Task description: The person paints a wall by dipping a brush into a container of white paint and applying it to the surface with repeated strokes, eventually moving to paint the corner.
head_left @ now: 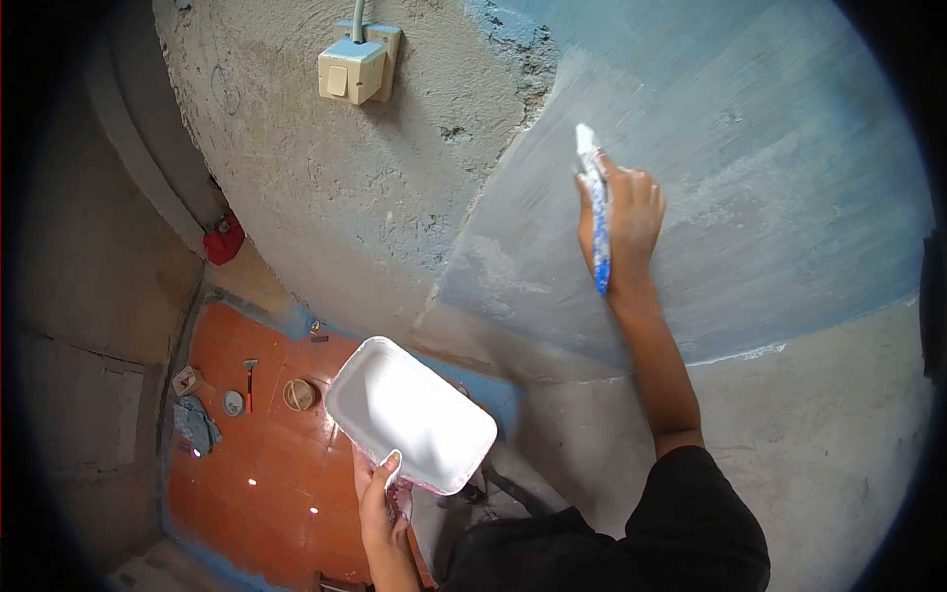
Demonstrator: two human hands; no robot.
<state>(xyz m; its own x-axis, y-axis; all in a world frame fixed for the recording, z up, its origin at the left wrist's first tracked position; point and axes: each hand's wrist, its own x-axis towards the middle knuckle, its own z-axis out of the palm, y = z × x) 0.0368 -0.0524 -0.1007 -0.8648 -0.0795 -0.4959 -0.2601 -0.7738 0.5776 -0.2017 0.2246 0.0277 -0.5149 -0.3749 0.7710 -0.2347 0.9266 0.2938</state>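
Observation:
My right hand (631, 219) grips a paintbrush (599, 232) with a blue, paint-spotted handle. Its bristles are coated in white and point up, right at the blue-grey painted wall (769, 197). Streaky pale strokes cover much of that wall. Lower down, my left hand (387, 498) is closed on the near edge of a white rectangular tub (340, 380), thumb over the rim and the other fingers underneath. White paint lies inside the tub, and a cloth or tissue shows at the thumb.
A switch box (352, 71) with a cable sticks out from the bare plaster (296, 158). On the orange tiled floor (266, 474) lie a red-handled scraper (250, 385), a round container (299, 395), a small tin (233, 403) and a bluish cloth (197, 426). A red bundle (224, 240) sits farther back.

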